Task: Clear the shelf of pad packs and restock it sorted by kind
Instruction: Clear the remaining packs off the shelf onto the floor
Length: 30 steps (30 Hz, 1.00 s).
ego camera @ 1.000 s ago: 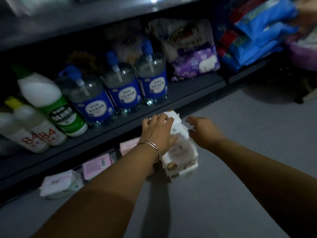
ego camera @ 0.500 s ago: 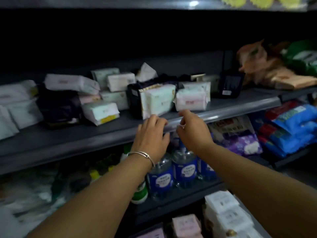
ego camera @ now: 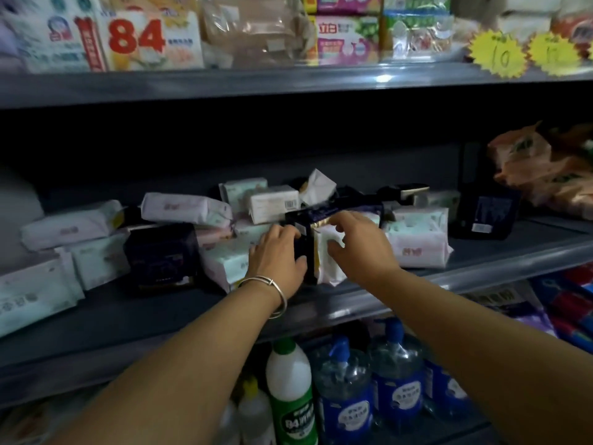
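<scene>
The middle shelf [ego camera: 134, 319] holds several pad packs lying in a loose jumble: white and pale pink ones [ego camera: 186, 208], a pink-white pack [ego camera: 417, 242], and dark navy ones [ego camera: 160, 252] [ego camera: 484, 213]. At the shelf's centre my left hand [ego camera: 277, 256], with a silver bracelet on the wrist, grips the left side of an upright dark navy pack [ego camera: 340, 208]. Beside it my right hand [ego camera: 357, 248] pinches a white pack with a gold top edge [ego camera: 325, 268], fingers over its top and thumb on its front. The two packs stand pressed together.
Orange bags [ego camera: 545, 168] lie at the shelf's right end. The upper shelf carries boxed goods [ego camera: 346, 36] and yellow price tags [ego camera: 499, 56]. Below stand blue-labelled water jugs [ego camera: 343, 396] and a white bottle with a green label [ego camera: 290, 393].
My view rose from the floor stack to the middle shelf. Both hands went from the shelf's front edge up onto the dark and white packs at its centre and took hold of them.
</scene>
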Motion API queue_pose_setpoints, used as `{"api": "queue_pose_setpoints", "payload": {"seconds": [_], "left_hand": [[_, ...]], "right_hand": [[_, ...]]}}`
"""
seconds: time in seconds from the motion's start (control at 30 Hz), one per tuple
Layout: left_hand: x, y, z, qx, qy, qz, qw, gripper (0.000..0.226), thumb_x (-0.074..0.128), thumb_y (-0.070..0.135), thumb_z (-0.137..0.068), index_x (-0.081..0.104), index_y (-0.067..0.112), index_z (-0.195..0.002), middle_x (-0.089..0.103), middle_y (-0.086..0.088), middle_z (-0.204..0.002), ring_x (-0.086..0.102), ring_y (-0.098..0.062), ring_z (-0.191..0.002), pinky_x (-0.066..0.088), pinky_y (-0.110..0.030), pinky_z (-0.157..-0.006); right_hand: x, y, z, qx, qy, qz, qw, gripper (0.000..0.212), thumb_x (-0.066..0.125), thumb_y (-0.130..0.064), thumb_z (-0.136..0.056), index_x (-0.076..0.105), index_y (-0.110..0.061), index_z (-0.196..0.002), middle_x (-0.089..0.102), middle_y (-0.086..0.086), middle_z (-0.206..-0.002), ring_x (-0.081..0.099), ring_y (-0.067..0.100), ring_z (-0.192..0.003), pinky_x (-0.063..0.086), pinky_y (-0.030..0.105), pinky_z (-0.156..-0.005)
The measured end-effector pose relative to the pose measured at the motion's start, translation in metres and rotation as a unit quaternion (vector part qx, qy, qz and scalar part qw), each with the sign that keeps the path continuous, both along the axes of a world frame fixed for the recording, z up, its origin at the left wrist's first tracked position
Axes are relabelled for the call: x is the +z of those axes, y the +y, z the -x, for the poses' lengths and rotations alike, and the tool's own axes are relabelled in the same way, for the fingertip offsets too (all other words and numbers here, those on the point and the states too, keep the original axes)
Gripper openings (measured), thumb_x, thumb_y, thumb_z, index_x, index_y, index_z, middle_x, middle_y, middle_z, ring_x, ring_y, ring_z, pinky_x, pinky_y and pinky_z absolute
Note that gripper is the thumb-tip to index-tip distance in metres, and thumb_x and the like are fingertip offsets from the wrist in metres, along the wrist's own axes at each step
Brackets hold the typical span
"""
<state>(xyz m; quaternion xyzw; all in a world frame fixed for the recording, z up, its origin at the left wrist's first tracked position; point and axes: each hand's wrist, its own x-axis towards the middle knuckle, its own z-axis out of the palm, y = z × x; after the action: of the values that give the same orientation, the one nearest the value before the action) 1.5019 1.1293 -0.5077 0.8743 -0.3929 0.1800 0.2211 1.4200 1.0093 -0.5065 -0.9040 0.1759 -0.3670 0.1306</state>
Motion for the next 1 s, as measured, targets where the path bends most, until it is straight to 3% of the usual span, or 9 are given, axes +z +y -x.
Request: {"api": "queue_pose_setpoints", "payload": {"seconds": [0.17, 0.27, 0.37, 0.47, 0.57, 0.7, 0.83, 0.93, 1.0], "left_hand": [[0.016, -0.001, -0.056, 0.019, 0.024, 0.025, 0.999, 0.043, 0.058, 0.017, -0.085, 0.043, 0.016, -0.126, 0.041, -0.005, -0.131, 0.043, -0.025, -0.122, 0.04, -0.042, -0.101], [0.027, -0.003, -0.096, 0.021, 0.028, 0.013, 0.999, 0.054, 0.059, 0.009, -0.082, 0.039, 0.014, -0.132, 0.037, -0.007, -0.136, 0.041, -0.027, -0.124, 0.04, -0.04, -0.102], [0.037, -0.012, -0.13, 0.013, 0.039, 0.01, 0.999, 0.063, 0.062, 0.008, -0.08, 0.034, 0.016, -0.136, 0.033, -0.007, -0.139, 0.037, -0.026, -0.128, 0.038, -0.039, -0.105], [0.042, -0.025, -0.16, 0.007, 0.042, 0.029, 0.999, 0.07, 0.066, 0.012, -0.079, 0.031, 0.017, -0.138, 0.031, -0.008, -0.14, 0.034, -0.027, -0.131, 0.035, -0.038, -0.106], [0.043, -0.035, -0.18, 0.002, 0.051, 0.055, 0.997, 0.075, 0.069, 0.019, -0.078, 0.027, 0.016, -0.14, 0.028, -0.008, -0.142, 0.03, -0.026, -0.134, 0.032, -0.035, -0.108], [0.045, -0.048, -0.199, 0.004, 0.102, 0.102, 0.99, 0.074, 0.065, 0.012, -0.077, 0.026, 0.013, -0.14, 0.034, -0.014, -0.138, 0.039, -0.032, -0.126, 0.038, -0.041, -0.104], [0.045, -0.052, -0.206, 0.006, 0.133, 0.118, 0.984, 0.064, 0.062, 0.012, -0.077, 0.031, 0.016, -0.134, 0.042, -0.011, -0.128, 0.05, -0.033, -0.112, 0.047, -0.042, -0.093], [0.049, -0.052, -0.21, 0.016, 0.135, 0.147, 0.98, 0.06, 0.061, 0.01, -0.08, 0.036, 0.015, -0.133, 0.038, -0.011, -0.133, 0.048, -0.032, -0.117, 0.044, -0.033, -0.096], [0.052, -0.053, -0.211, 0.016, 0.138, 0.181, 0.974, 0.061, 0.064, 0.007, -0.078, 0.04, 0.013, -0.133, 0.038, -0.012, -0.138, 0.045, -0.03, -0.122, 0.038, -0.027, -0.097]], "right_hand": [[0.026, -0.003, -0.068, -0.017, 0.046, 0.117, 0.992, 0.053, 0.06, -0.036, -0.087, 0.045, -0.014, -0.132, 0.047, 0.007, -0.134, 0.04, 0.028, -0.121, 0.035, 0.035, -0.097], [0.038, -0.002, -0.117, -0.028, 0.129, 0.155, 0.979, 0.079, 0.062, -0.044, -0.084, 0.024, -0.015, -0.146, 0.02, 0.01, -0.154, 0.022, 0.035, -0.138, 0.024, 0.042, -0.109], [0.049, -0.009, -0.163, -0.045, 0.21, 0.139, 0.967, 0.101, 0.067, -0.046, -0.081, 0.001, -0.019, -0.151, -0.009, 0.008, -0.159, 0.001, 0.041, -0.144, 0.012, 0.047, -0.117], [0.057, -0.025, -0.204, -0.038, 0.245, 0.09, 0.965, 0.112, 0.072, -0.047, -0.076, -0.007, -0.021, -0.151, -0.014, 0.011, -0.158, 0.0, 0.045, -0.143, 0.013, 0.052, -0.116], [0.07, -0.039, -0.225, 0.011, 0.242, -0.011, 0.97, 0.109, 0.074, -0.039, -0.077, -0.001, -0.011, -0.151, -0.001, 0.01, -0.159, -0.003, 0.033, -0.146, 0.015, 0.05, -0.116], [0.082, -0.055, -0.23, 0.075, 0.106, -0.235, 0.963, 0.071, 0.068, -0.043, -0.082, 0.042, -0.011, -0.139, 0.046, 0.01, -0.141, 0.043, 0.028, -0.13, 0.038, 0.034, -0.104], [0.08, -0.055, -0.237, 0.006, 0.122, -0.237, 0.964, 0.049, 0.046, -0.046, -0.095, 0.05, -0.014, -0.132, 0.052, 0.011, -0.135, 0.048, 0.029, -0.124, 0.037, 0.035, -0.102], [0.075, -0.056, -0.24, 0.083, 0.086, -0.332, 0.936, 0.036, 0.06, -0.038, -0.089, 0.062, -0.01, -0.112, 0.057, 0.012, -0.129, 0.052, 0.029, -0.123, 0.04, 0.034, -0.104], [0.074, -0.057, -0.236, 0.114, 0.025, -0.406, 0.906, 0.044, 0.066, -0.029, -0.086, 0.057, -0.005, -0.122, 0.057, 0.013, -0.129, 0.054, 0.028, -0.12, 0.045, 0.031, -0.096]]}}
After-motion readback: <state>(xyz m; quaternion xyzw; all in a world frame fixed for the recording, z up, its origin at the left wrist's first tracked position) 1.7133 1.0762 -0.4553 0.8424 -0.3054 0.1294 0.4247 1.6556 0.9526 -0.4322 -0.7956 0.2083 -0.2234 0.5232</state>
